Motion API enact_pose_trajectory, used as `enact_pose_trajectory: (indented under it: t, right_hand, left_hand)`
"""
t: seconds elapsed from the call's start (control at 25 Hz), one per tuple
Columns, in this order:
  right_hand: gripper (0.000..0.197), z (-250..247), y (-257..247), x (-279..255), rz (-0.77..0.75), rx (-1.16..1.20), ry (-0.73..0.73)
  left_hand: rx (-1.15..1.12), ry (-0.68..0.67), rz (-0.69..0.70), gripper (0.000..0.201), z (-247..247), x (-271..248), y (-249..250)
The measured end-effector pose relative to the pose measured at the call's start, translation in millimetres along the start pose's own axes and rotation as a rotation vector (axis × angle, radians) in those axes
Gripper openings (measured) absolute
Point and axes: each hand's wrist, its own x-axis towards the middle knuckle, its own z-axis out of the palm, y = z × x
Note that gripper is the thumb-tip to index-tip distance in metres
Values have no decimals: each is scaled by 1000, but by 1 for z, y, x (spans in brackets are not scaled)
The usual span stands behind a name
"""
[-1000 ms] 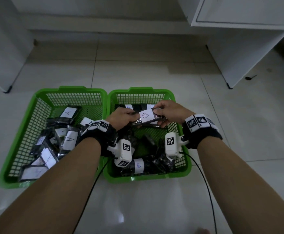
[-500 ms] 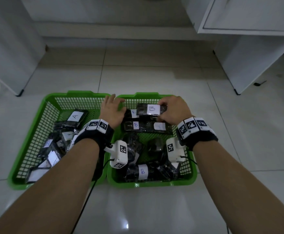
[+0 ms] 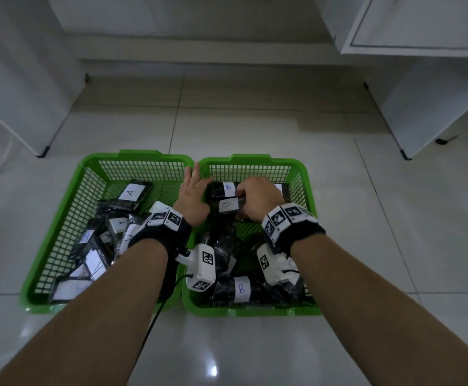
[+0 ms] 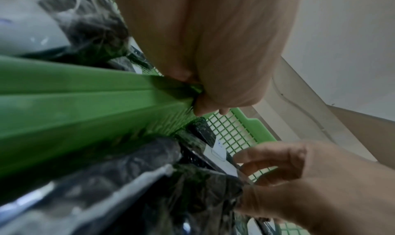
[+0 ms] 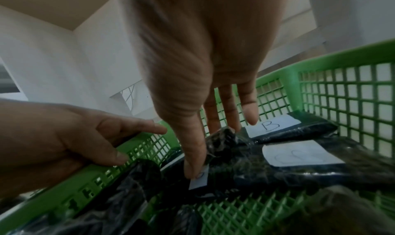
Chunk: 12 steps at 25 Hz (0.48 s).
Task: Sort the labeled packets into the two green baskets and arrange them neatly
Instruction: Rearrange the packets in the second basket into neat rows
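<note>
Packet B [image 3: 228, 205] lies crosswise at the right basket's [image 3: 302, 174] far edge, under the right hand's [image 3: 257, 200] extended fingers; the left hand [image 3: 192, 196], open, rests on its left rim.

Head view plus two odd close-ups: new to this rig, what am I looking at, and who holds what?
No robot here: a person works with bare hands and wears three cameras. The wide picture comes from the head, looking down; the close-ups come from cameras strapped to each wrist, looking along the fingers.

On the tiled floor stand two green baskets side by side. The left basket holds black packets labeled A; the right basket holds packets labeled B.

The left hand rests with straight fingers on the rims where the baskets meet, holding nothing. The right hand has its fingers on the B packets at the far end; whether it grips one I cannot tell.
</note>
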Motion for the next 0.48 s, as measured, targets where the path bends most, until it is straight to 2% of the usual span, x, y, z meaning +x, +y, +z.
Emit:
enact_pose_trajectory:
  t: [0.08, 0.2, 0.28, 0.4, 0.48]
  right_hand:
    - [31, 2, 0, 5, -19, 20, -4]
    - [32, 5, 6, 6, -39, 9, -44]
    - [17, 2, 6, 5, -29, 21, -47]
    - [11, -1, -7, -1, -10, 70, -15]
    - [11, -2, -19, -8, -16, 192, -133]
  left_hand:
    - [7, 0, -3, 89, 0, 2, -1]
    - [11, 5, 12, 84, 2, 1, -1]
    - [5, 9, 17, 77, 2, -1, 0]
    - [22, 14, 10, 74, 3, -1, -1]
    - [20, 5, 12, 72, 2, -1, -2]
